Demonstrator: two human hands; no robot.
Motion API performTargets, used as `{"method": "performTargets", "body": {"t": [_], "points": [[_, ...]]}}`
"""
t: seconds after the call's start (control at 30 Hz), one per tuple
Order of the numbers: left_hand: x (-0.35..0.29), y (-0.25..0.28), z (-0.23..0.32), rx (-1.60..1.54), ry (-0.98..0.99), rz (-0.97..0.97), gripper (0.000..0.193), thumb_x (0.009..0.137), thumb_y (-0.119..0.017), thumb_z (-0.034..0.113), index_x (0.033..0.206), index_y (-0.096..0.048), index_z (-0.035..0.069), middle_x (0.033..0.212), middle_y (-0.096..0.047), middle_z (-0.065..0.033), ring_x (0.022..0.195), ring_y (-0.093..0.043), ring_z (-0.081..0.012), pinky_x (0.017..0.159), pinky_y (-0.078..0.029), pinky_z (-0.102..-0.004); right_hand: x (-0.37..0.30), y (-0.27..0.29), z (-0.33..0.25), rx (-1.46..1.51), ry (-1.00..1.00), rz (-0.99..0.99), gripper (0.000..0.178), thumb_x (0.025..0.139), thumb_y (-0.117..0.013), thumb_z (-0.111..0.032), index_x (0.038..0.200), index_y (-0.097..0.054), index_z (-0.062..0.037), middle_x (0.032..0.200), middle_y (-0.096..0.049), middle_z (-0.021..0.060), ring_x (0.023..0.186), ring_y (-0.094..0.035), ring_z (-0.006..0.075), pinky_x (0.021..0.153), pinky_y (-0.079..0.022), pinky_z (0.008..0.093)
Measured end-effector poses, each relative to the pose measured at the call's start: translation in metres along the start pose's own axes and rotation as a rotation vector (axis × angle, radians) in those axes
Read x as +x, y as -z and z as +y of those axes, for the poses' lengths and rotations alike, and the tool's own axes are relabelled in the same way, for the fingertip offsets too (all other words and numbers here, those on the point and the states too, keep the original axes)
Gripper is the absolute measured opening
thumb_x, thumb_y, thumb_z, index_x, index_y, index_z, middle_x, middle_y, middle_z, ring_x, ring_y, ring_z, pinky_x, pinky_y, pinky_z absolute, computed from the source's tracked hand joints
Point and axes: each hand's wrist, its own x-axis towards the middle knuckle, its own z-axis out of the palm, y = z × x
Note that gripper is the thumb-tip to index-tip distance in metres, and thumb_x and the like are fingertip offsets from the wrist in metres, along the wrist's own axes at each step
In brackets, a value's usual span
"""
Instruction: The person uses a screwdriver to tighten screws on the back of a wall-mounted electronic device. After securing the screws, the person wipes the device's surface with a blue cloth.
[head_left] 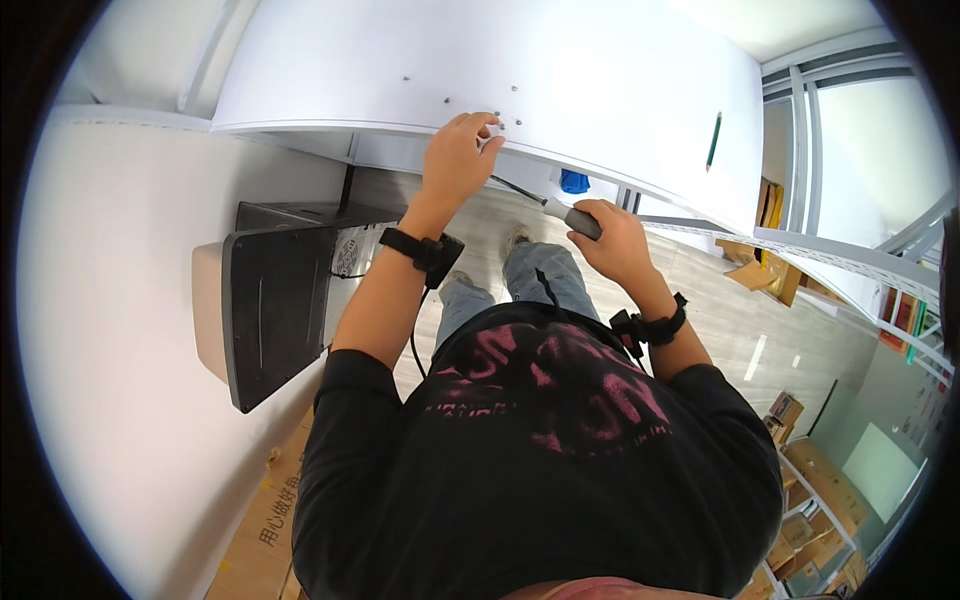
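My left hand [460, 158] is at the front edge of the white tabletop [610, 80], its thumb and fingertips bent but apart beside a small metal screw [502, 126]. Nothing shows between those fingers. Several more small screws [515, 88] lie scattered on the white surface just beyond. Below the table edge, my right hand [612, 240] is wrapped round the grey handle of a screwdriver [557, 208]. Its thin dark shaft points up and left, towards the left hand. The tip is close to the left wrist, below the tabletop.
A dark green pencil [714, 142] lies on the tabletop to the right. Under the table edge a blue object [574, 181] shows. A black-panelled machine [280, 305] stands at left by the white wall. Shelves with cardboard boxes [825, 470] are at lower right.
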Motion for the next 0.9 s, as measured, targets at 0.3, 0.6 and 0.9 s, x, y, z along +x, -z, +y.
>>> {"method": "performTargets", "body": {"t": [0.3,0.6,0.9], "points": [[0.011,-0.029,-0.002,0.121,0.08,0.108,0.018,0.078,-0.073,0.013,0.094,-0.067,0.008,0.085,-0.063,-0.0064,0.074,-0.062,-0.0228,0.064,-0.049,-0.034,0.004,0.014,0.044,0.076,-0.02,0.006,0.033,0.071,-0.076,-0.014,0.1,-0.064,-0.0058,0.09,-0.067,0.0137,0.079,-0.064,0.0328,0.07,-0.05,0.0382],[0.016,-0.036,0.001,0.142,0.064,0.166,0.015,0.077,-0.07,0.007,0.091,-0.065,0.007,0.087,-0.064,-0.007,0.078,-0.063,-0.026,0.067,-0.05,-0.036,0.024,0.021,0.047,0.107,-0.003,-0.048,0.034,0.07,-0.077,-0.015,0.101,-0.064,-0.0063,0.092,-0.067,0.0128,0.082,-0.065,0.032,0.072,-0.051,0.038],[0.017,-0.037,-0.003,0.125,0.002,0.177,0.023,0.079,-0.066,0.001,0.101,-0.063,0.004,0.088,-0.063,-0.008,0.064,-0.06,-0.0191,0.061,-0.049,-0.0301,0.025,0.012,0.05,0.116,0.01,-0.047,0.034,0.07,-0.077,-0.016,0.101,-0.064,-0.0067,0.092,-0.067,0.013,0.082,-0.065,0.0326,0.071,-0.051,0.0386]]}}
